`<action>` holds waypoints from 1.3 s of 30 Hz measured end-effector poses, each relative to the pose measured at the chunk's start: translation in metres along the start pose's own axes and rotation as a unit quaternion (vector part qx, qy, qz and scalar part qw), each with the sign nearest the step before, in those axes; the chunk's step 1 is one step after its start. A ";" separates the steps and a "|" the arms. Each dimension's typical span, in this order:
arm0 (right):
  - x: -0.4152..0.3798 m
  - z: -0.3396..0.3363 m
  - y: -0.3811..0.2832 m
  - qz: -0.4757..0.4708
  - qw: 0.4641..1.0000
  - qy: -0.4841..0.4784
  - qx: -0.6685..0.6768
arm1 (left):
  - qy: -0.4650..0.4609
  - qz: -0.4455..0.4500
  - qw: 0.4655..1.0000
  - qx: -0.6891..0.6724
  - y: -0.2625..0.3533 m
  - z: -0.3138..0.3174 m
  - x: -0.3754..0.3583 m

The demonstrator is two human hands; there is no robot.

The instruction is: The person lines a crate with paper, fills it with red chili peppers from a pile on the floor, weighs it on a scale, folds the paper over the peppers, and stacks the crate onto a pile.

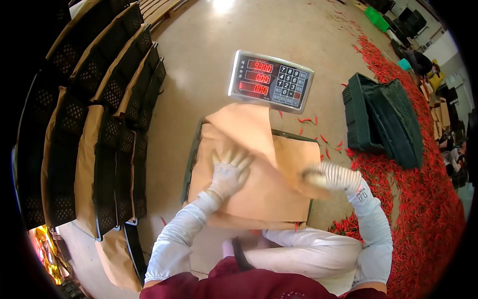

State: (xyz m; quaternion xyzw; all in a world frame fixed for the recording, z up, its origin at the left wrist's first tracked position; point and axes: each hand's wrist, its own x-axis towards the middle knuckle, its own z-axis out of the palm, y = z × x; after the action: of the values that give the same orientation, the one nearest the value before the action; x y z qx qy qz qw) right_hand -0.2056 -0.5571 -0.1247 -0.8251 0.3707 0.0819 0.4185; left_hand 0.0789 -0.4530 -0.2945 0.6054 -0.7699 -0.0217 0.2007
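Observation:
In front of me a dark green crate (191, 172) is lined and covered with brown paper (264, 192). My left hand (231, 172), in a pale glove, lies flat on the paper with fingers spread. At the crate's right side my right hand (331, 177), in a striped glove, has its fingers curled on an edge of the paper; motion blurs the fingertips. A loose flap of paper rises toward the far side. Just beyond the crate stands a weighing scale display (271, 81) with red lit digits and a keypad. Whatever lies under the paper is hidden.
Stacked black crates (112, 174) with brown paper liners stand on the left. To the right, a large spread of red chillies (423, 219) covers the floor. Nested dark green crates (366, 117) sit beside it. A bright green crate (377, 19) is farther back.

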 end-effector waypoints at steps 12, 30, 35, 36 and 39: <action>0.157 0.022 -0.122 -0.061 0.958 0.252 -0.123 | -0.011 -0.007 1.000 -0.008 -0.004 0.004 -0.003; 0.129 0.188 -0.115 -0.128 0.963 0.115 -0.208 | 0.147 -0.310 0.875 -0.341 -0.063 -0.052 -0.113; 0.132 0.205 -0.094 -0.188 0.967 0.104 -0.136 | 0.043 -0.208 0.974 -0.079 -0.043 -0.050 -0.052; 0.118 0.202 -0.098 -0.266 0.949 0.124 -0.113 | 0.017 -0.195 0.978 -0.077 -0.052 -0.042 -0.054; 0.048 0.174 -0.090 -0.184 0.971 -0.055 -0.143 | 0.023 -0.142 0.989 -0.038 -0.077 -0.019 -0.063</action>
State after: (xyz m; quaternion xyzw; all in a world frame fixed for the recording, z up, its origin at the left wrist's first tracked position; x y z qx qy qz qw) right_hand -0.0799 -0.4189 -0.1997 -0.9248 0.1734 0.1010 0.3233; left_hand 0.1678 -0.4106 -0.3160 0.7009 -0.6701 -0.0650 0.2358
